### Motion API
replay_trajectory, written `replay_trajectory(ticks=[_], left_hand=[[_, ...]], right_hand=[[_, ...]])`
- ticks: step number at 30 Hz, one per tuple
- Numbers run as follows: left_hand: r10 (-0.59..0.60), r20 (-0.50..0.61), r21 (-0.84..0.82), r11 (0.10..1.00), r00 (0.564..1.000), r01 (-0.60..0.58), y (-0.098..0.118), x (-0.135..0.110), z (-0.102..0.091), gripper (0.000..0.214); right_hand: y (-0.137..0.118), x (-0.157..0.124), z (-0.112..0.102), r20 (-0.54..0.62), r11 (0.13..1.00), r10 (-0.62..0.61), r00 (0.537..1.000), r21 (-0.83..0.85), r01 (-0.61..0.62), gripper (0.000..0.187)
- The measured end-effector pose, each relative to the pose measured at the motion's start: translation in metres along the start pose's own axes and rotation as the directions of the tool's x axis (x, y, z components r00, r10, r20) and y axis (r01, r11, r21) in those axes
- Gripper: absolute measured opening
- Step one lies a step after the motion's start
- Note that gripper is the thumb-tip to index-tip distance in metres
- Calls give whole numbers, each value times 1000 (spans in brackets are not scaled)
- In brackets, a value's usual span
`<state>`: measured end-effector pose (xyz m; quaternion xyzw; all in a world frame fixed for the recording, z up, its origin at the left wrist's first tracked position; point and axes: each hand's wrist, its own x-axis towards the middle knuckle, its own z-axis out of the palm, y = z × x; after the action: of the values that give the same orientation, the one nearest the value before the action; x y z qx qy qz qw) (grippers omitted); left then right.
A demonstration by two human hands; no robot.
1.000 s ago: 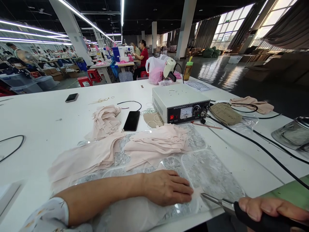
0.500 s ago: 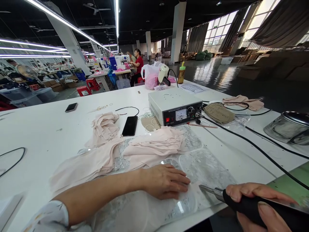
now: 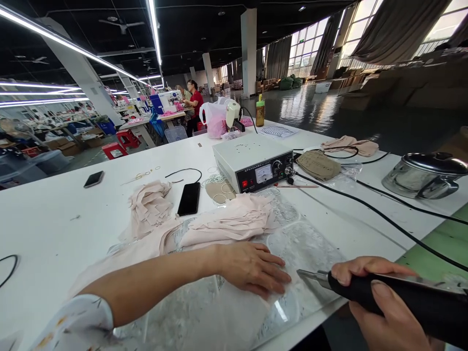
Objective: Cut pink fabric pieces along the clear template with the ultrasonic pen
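Observation:
My left hand lies flat with its fingers stretched out, pressing a thin pale pink fabric piece onto a clear, scuffed sheet. My right hand is wrapped round the black handle of a handheld cutter. Its narrow metal blade points left, just to the right of my left fingertips and close over the sheet. Beyond my left hand rests a layered pile of pale pink fabric pieces. A crumpled heap of the same fabric is to its left.
A control box with a dial and a red switch stands behind the fabric, its black cable running right. A phone, brown card templates, scissors and a glass pot are on the table. A co-worker sits far back.
The view has shifted a little, so the table things sit further left. The fabric under my left hand lies differently, and the blade tip stays close to my left fingertips.

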<state>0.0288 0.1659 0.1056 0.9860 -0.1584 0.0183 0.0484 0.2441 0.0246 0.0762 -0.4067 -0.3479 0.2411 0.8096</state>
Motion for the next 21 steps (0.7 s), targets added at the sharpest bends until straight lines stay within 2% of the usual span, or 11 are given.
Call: replay_trajectory(ticks=[4,8,12,18,21], left_hand=[[-9,-15,-83,997,1000,8,-6,2,0,9],[-6,-16,-113,994,1000,4,-10,3,3,7],[45,-37,-77,996,998,-48,-12,3,5,11],[3,100,-146,989,995,11,-14,7,2,10],[3,101,-166,986,995,14,-15,8,3,9]], right_hand=[[-1,3,-4,43,998,47,998,-32,-46,33],[-6,3,-5,35,994,102,994,-40,-101,32],[-6,-1,-2,-60,990,143,988,-11,-144,30],[0,-11,2,-189,992,128,974,11,-128,18],[1,-11,1,-201,990,132,971,-21,-139,18]])
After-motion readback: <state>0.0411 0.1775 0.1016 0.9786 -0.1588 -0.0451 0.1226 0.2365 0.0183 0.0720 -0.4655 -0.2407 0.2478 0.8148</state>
